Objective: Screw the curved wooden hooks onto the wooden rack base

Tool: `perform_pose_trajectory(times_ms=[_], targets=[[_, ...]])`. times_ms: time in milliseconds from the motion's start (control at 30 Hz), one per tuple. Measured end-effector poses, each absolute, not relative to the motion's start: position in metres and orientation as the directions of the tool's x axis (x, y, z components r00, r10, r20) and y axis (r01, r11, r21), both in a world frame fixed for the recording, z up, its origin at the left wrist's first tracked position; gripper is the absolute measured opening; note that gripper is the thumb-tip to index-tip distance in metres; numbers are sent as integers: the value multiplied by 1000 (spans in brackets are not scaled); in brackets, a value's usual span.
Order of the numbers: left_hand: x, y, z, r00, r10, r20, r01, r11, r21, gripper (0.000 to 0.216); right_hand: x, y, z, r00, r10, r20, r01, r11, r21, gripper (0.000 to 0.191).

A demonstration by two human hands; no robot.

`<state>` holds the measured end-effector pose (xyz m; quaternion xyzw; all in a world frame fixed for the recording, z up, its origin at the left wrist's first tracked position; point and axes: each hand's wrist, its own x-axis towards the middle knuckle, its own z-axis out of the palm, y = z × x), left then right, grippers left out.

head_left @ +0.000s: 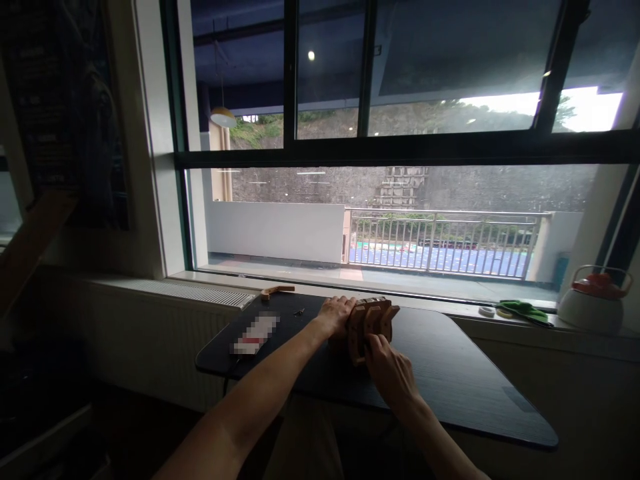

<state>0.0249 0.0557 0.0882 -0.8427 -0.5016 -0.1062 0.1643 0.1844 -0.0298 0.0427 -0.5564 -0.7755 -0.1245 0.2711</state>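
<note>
On the dark table lies a brown wooden object (371, 321) with several curved ribs that end in angled tips; I cannot tell what kind of thing it is. My left hand (338, 312) grips its upper left side, with the fingers bent over the edge. Lower down at the front, my right hand (389, 363) is closed on one of the ribs, its fingertips partly hidden against the wood. A curved wooden piece (277, 291) lies apart at the table's far left edge. Close to it is a small dark item (299, 312), too small to name.
A blurred-out white and red strip (256, 335) with a cable lies on the left of the black table (465, 373). On the window sill at right are a green cloth-like item (525, 312), tape rolls (487, 311) and a white kettle-like container (590, 307). A radiator (185, 292) stands left.
</note>
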Motion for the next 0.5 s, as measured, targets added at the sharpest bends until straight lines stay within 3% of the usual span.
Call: perform_pose_trajectory(times_ms=[100, 167, 233, 400, 500], targets=[[26, 56, 89, 468, 819, 333, 884, -434, -175, 80, 183, -30, 44, -273, 788, 552, 939, 344, -25, 16], [26, 56, 89, 471, 817, 333, 882, -437, -176, 80, 183, -30, 43, -263, 799, 540, 940, 338, -44, 15], [26, 56, 89, 476, 812, 339, 880, -443, -174, 80, 183, -28, 40, -223, 820, 527, 935, 333, -124, 16], [27, 57, 88, 472, 810, 348, 881, -444, -163, 81, 183, -22, 33, -9, 908, 419, 856, 223, -465, 24], [26, 57, 88, 468, 811, 351, 883, -441, -160, 82, 183, -23, 34, 9, 928, 373, 845, 193, -499, 25]])
